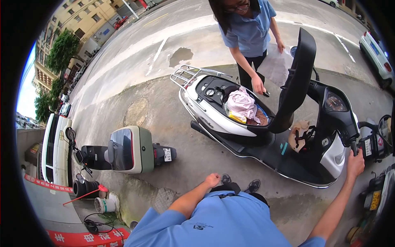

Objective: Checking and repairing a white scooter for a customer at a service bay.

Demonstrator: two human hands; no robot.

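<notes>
My right hand (pixel 355 163) is closed round the handlebar grip of a white and black scooter (pixel 242 142), at its near right end. The scooter's seat (pixel 301 70) is raised, and the storage bay beneath lies uncovered. A pale pink cloth (pixel 242 103) is bunched in that bay, with a brown cloth (pixel 261 117) and a bit of yellow beside it. In front of my waist, my left hand (pixel 212 180) is curled into a loose fist, apart from the scooter; no object shows in it. Across the scooter a person's hand (pixel 258 84) reaches beside the bay.
That person's other hand holds a translucent plastic bag (pixel 275 66). A grey-green scooter with a top box (pixel 131 149) is parked at left, near a white bucket (pixel 105 204) and black tyres (pixel 85 188). More scooters (pixel 375 144) crowd the right edge. A white car (pixel 377 55) stands beyond.
</notes>
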